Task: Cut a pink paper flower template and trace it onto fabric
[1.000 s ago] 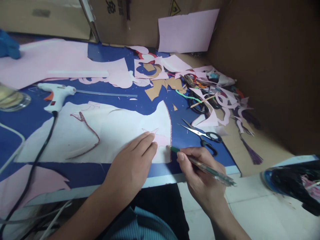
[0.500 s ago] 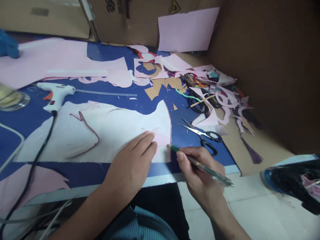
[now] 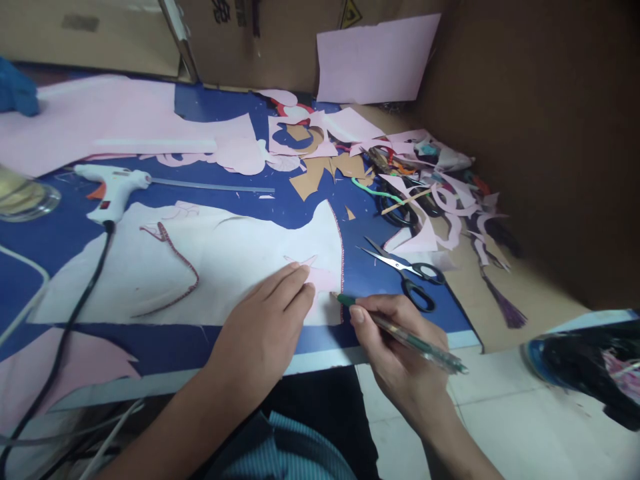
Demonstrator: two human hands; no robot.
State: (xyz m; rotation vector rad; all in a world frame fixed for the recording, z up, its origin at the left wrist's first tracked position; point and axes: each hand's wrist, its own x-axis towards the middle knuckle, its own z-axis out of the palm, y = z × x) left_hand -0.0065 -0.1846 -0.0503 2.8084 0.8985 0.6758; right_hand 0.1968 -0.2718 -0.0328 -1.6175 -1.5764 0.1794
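Observation:
White fabric (image 3: 240,247) with red stitching along its right edge lies on the blue table. My left hand (image 3: 273,310) rests flat on it, fingers stretched out, the fingertips on a small pink cutout (image 3: 324,279) that they partly hide. Thin reddish lines form a pointed shape just above those fingertips. In my right hand (image 3: 407,340) is a green pen (image 3: 400,333), its tip at the fabric beside the cutout, near the stitched edge. Black-handled scissors (image 3: 400,265) lie partly spread just beyond my right hand.
A white glue gun (image 3: 113,190) with a glue stick in it lies at the left, its black cord crossing the fabric. Pink sheets (image 3: 150,120) spread behind it. Paper scraps (image 3: 425,193) pile up at the right, before a cardboard wall (image 3: 525,133). A blue glove (image 3: 17,90) shows far left.
The pen tip has shifted slightly left, off the stitched edge toward the pink cutout, with my right hand following. My left hand stays in place.

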